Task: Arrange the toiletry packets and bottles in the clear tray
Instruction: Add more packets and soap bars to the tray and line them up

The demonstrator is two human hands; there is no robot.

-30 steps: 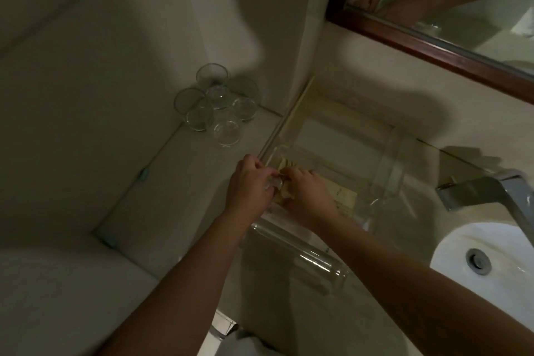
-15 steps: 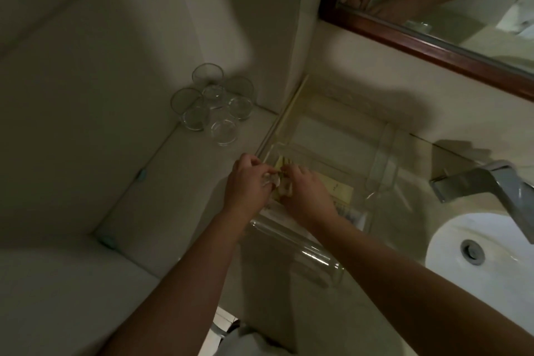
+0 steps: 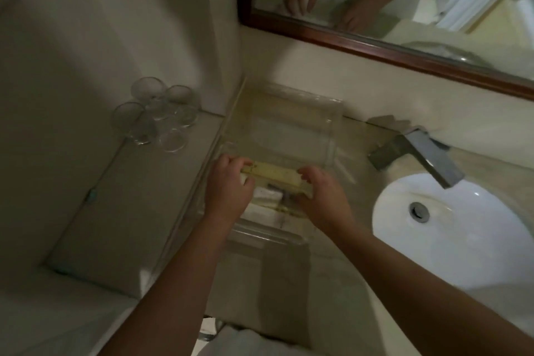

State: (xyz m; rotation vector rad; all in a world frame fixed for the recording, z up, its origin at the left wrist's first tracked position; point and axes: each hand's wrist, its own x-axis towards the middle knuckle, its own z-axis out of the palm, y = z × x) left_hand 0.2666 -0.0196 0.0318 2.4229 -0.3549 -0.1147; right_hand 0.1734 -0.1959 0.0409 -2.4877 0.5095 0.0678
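Dark print on the pale yellow packet point(image 3: 273, 176) is too blurred to read.

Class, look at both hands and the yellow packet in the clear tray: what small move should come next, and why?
Probably lower the yellow packet flat and let go. The left hand and right hand hold its two ends inside the clear tray, beside a white packet lying there.

Blurry and half covered
left hand point(image 3: 228, 186) and right hand point(image 3: 322, 199) hide the yellow packet point(image 3: 274, 175) ends, print's unreadable, mirror point(image 3: 361, 45) runs off top.
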